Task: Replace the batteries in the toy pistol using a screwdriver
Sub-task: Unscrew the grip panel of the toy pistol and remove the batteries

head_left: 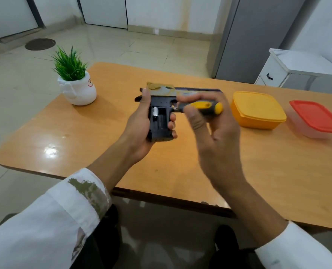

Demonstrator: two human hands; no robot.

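My left hand [139, 129] grips the black toy pistol [161, 102] by its handle, above the middle of the table. The pistol's battery bay faces me uncovered, with one silver battery [155, 113] in its left slot. The barrel, blue and gold, points right. My right hand [213, 136] holds a screwdriver [204, 107] with a yellow and grey handle. Its thin shaft reaches left toward the top of the battery bay. Whether the tip touches the battery cannot be told.
A wooden table [180, 171] spans the view. A potted green plant [75, 82] in a white pot stands at its far left. A yellow lidded box [258, 109] and a clear box with a red lid [316, 118] sit at the right. A white cabinet [297, 70] stands behind.
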